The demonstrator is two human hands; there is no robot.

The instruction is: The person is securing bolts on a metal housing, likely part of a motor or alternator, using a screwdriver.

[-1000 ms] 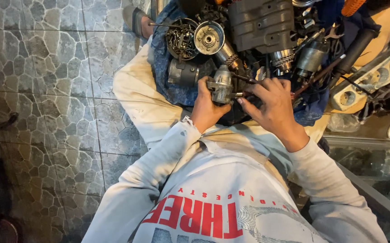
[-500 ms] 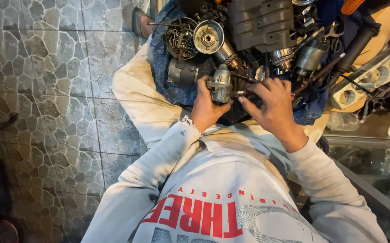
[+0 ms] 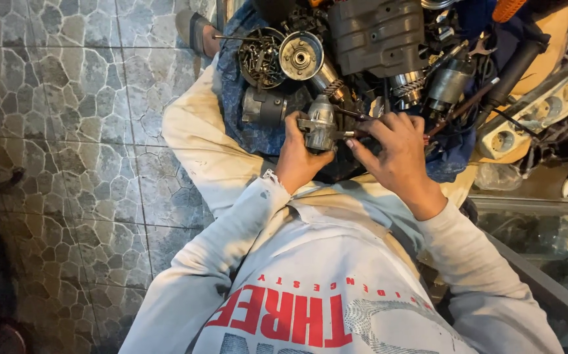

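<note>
Left hand (image 3: 295,154) grips a small grey metal part (image 3: 321,126); right hand (image 3: 394,149) pinches a thin tool (image 3: 355,134) against it, above a parts pile (image 3: 376,59)

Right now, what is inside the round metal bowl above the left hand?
The round metal bowl holds a dark heap of small metal parts, seemingly screws and bolts, and a thin rod lies across its rim. The heap covers the bowl's bottom. The left hand grips a grey metal part.

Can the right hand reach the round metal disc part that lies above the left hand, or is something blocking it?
Probably yes. The round metal disc part lies uncovered on top of the pile, but the right hand is busy at the small grey metal part held by the left hand.
</note>
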